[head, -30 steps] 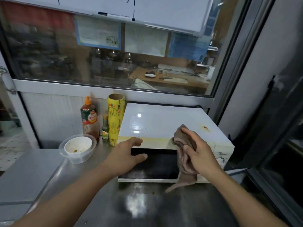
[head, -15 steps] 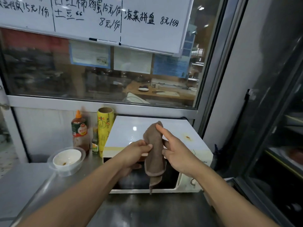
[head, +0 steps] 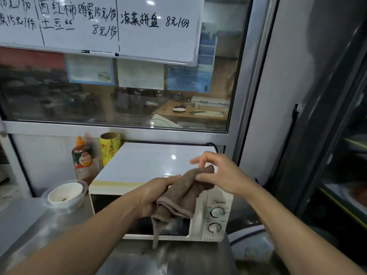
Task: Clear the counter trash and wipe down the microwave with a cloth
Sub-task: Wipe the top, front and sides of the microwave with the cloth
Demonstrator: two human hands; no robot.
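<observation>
Since half a second ago the cloth (head: 183, 192) has passed from hanging upright between my hands to lying bunched across my left hand (head: 156, 192), and my right hand (head: 220, 175) has slid to its upper right end. My left grip is curled round the lower fold of the brown cloth, holding it in front of the microwave (head: 158, 167), with one corner dangling down past the dark door. My right grip is narrow: thumb and a fingertip pinch the top end of the cloth, the other fingers spread loosely above it. The cloth sits over the front right part of the microwave, above the door and beside the two dials; I cannot tell whether it touches the casing.

The white microwave stands on the steel table (head: 23, 225), its top glossy with a reflected light spot. To its left on the table are a clear plastic container (head: 64, 197) with a white bowl nested in it, a little brown residue in the bottom. Behind that, against the wall, stand a sauce bottle (head: 82, 157) with an orange cap and a yellow roll (head: 110, 147), just beside the microwave's rear left corner. Above the window hangs a whiteboard (head: 99, 26) with handwritten lines.
</observation>
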